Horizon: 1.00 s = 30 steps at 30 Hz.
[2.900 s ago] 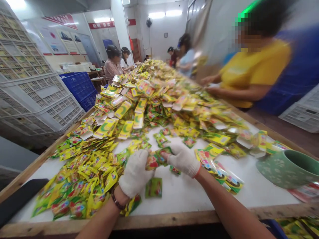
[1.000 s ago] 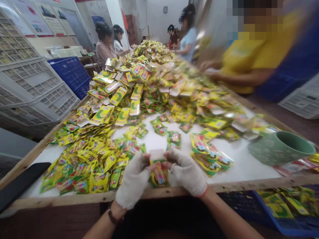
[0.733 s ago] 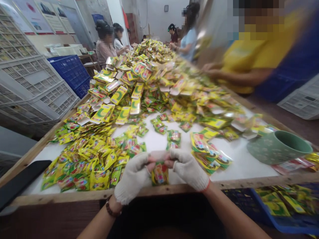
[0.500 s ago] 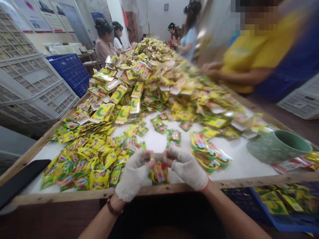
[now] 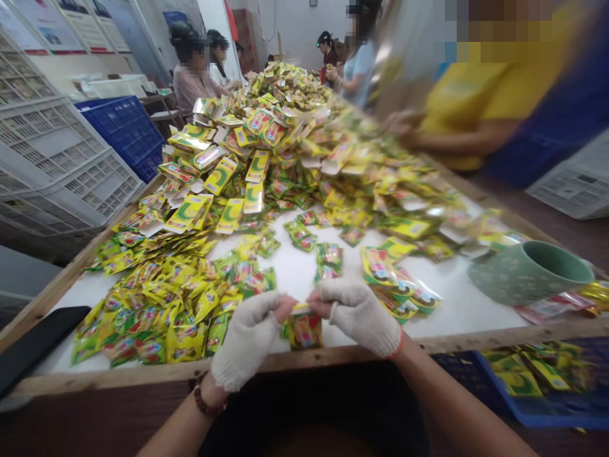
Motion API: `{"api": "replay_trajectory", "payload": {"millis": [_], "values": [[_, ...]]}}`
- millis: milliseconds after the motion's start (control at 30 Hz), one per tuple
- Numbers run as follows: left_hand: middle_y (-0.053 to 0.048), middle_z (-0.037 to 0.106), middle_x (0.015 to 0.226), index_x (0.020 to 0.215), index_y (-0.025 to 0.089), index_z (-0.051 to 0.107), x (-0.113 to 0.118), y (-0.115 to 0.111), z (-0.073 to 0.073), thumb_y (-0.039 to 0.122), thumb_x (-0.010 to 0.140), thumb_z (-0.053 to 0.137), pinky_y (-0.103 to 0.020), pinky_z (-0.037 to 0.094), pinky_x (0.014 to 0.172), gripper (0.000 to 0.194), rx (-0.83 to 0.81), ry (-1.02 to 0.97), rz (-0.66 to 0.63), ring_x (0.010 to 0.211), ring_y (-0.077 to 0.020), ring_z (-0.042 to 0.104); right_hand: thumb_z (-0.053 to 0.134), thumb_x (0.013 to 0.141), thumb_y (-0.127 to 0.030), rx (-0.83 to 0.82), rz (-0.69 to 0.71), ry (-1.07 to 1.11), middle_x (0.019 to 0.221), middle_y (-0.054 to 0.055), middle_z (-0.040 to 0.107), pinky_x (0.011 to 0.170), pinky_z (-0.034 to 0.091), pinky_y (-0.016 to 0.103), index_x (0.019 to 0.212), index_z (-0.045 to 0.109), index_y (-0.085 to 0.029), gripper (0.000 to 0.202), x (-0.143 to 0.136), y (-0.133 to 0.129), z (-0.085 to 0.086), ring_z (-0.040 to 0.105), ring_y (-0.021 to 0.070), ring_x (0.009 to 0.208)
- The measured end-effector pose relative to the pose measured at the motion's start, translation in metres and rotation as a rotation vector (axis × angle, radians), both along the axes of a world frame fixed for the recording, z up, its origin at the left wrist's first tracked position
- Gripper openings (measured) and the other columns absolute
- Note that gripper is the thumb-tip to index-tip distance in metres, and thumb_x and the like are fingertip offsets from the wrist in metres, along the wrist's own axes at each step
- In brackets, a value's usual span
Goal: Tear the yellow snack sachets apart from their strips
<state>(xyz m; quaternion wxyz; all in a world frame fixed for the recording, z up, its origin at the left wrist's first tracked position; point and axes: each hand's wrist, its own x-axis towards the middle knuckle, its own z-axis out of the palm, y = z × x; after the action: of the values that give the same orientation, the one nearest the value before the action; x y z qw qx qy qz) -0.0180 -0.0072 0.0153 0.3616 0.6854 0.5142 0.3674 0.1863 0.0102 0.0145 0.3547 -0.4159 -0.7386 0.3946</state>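
Box (image 5: 306, 331) now folded over at top; yellow, green, red.

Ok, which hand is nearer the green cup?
Right. The right hand is on the side of the held yellow box toward the green cup; the left hand is on the opposite side.

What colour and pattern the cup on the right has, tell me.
The cup is green with whitish floral marks, seen in the head view.
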Motion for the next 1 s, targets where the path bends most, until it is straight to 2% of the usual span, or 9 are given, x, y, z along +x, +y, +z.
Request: {"api": "replay_trajectory", "payload": {"millis": [167, 333, 400, 500, 633, 733, 833, 933, 1000], "values": [[-0.005, 0.072, 0.103, 0.110, 0.023, 0.065, -0.012, -0.015, -0.012, 0.013, 0.084, 0.058, -0.026, 0.054, 0.082, 0.029, 0.531, 0.224, -0.140, 0.094, -0.0170, 0.067, 0.054, 0.085, -0.011, 0.367, 0.154, -0.039, 0.094, 0.008, 0.071, 0.075, 0.054, 0.027, 0.102, 0.068, -0.017, 0.023, 0.009, -0.006, -0.013, 0.067, 0.0176, 0.085], [-0.009, 0.069, 0.101, 0.107, 0.020, 0.064, -0.011, -0.014, -0.012, 0.010, 0.084, 0.053, -0.029, 0.055, 0.075, 0.027, 0.709, 0.484, -0.183, 0.091, -0.0201, 0.065, 0.051, 0.084, -0.009, 0.585, 0.139, -0.265, 0.095, 0.014, 0.068, 0.075, 0.055, 0.033, 0.118, 0.060, -0.009, 0.036, 0.003, -0.015, -0.013, 0.065, 0.0215, 0.090], [-0.009, 0.068, 0.099, 0.102, 0.020, 0.065, -0.009, -0.009, -0.008, 0.013, 0.086, 0.050, -0.027, 0.054, 0.074, 0.023, 0.660, 0.444, -0.201, 0.089, -0.0192, 0.065, 0.050, 0.083, -0.010, 0.536, 0.095, -0.283, 0.090, 0.011, 0.068, 0.071, 0.054, 0.030, 0.111, 0.065, -0.011, 0.032, -0.003, -0.016, -0.011, 0.064, 0.0200, 0.083], [-0.007, 0.067, 0.100, 0.099, 0.022, 0.066, -0.008, 0.001, -0.004, 0.019, 0.090, 0.047, -0.026, 0.052, 0.081, 0.021, 0.460, 0.340, -0.188, 0.093, -0.0177, 0.064, 0.051, 0.086, -0.017, 0.333, -0.017, -0.191, 0.076, 0.004, 0.064, 0.066, 0.050, 0.026, 0.095, 0.070, -0.017, 0.021, -0.007, -0.012, -0.010, 0.059, 0.0153, 0.069], [-0.007, 0.066, 0.096, 0.103, 0.020, 0.064, -0.011, 0.014, -0.003, 0.030, 0.090, 0.048, -0.033, 0.048, 0.084, 0.023, 0.261, 0.410, -0.094, 0.091, -0.0211, 0.062, 0.050, 0.088, -0.022, 0.134, -0.241, -0.122, 0.081, 0.003, 0.065, 0.073, 0.048, 0.029, 0.090, 0.069, -0.019, 0.019, 0.012, 0.002, -0.003, 0.059, 0.0176, 0.078], [-0.009, 0.065, 0.097, 0.100, 0.018, 0.065, -0.008, 0.020, -0.004, 0.031, 0.084, 0.056, -0.035, 0.046, 0.083, 0.022, 0.184, 0.586, -0.160, 0.093, -0.0243, 0.061, 0.050, 0.087, -0.024, 0.219, -0.342, -0.341, 0.077, 0.005, 0.060, 0.071, 0.044, 0.030, 0.071, 0.065, -0.018, 0.023, 0.034, 0.013, 0.011, 0.054, 0.0189, 0.075], [-0.011, 0.064, 0.098, 0.096, 0.019, 0.064, 0.001, 0.021, -0.005, 0.026, 0.075, 0.064, -0.036, 0.044, 0.080, 0.023, 0.110, 0.769, -0.239, 0.092, -0.0268, 0.059, 0.054, 0.085, -0.023, 0.368, -0.392, -0.444, 0.086, 0.007, 0.058, 0.074, 0.042, 0.030, 0.077, 0.066, -0.018, 0.015, 0.039, 0.023, 0.024, 0.054, 0.0194, 0.081], [-0.007, 0.062, 0.086, 0.085, 0.020, 0.063, 0.010, 0.022, -0.005, 0.022, 0.069, 0.065, -0.033, 0.040, 0.068, 0.016, 0.024, 0.833, -0.265, 0.077, -0.0239, 0.057, 0.055, 0.084, -0.019, 0.338, -0.343, -0.553, 0.088, 0.006, 0.060, 0.069, 0.041, 0.026, 0.085, 0.067, -0.018, 0.012, 0.024, 0.034, 0.030, 0.056, 0.0176, 0.078], [-0.005, 0.059, 0.078, 0.075, 0.020, 0.060, 0.013, 0.026, -0.006, 0.020, 0.068, 0.064, -0.031, 0.036, 0.063, 0.007, 0.010, 0.775, -0.236, 0.070, -0.0207, 0.054, 0.054, 0.082, -0.014, 0.238, -0.268, -0.748, 0.091, 0.007, 0.062, 0.065, 0.040, 0.026, 0.086, 0.068, -0.018, 0.015, 0.012, 0.045, 0.031, 0.058, 0.0180, 0.079]]}}
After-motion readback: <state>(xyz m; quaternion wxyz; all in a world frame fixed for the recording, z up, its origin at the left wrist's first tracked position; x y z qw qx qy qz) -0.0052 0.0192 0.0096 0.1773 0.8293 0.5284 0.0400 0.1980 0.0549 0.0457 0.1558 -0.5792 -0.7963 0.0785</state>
